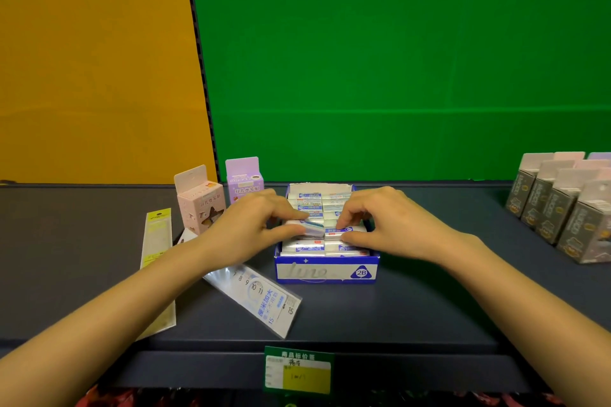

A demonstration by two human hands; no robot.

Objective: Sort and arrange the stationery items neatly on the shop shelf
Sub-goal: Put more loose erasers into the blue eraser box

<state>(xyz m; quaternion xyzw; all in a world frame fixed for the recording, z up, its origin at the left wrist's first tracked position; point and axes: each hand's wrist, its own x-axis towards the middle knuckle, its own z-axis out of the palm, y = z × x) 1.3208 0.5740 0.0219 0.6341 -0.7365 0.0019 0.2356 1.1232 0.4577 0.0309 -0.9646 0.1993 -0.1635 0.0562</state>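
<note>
A blue and white eraser box marked 2B stands in the middle of the dark shelf, filled with several wrapped erasers in rows. My left hand pinches one wrapped eraser between thumb and fingers just above the box's left half. My right hand is over the right half, its thumb and curled fingers pinching an eraser that lies in the box.
A packaged ruler lies slanted left of the box, and a yellow flat pack lies further left. Pink and purple small cartons stand behind. Several grey cartons line the right. A price tag hangs on the shelf's front edge.
</note>
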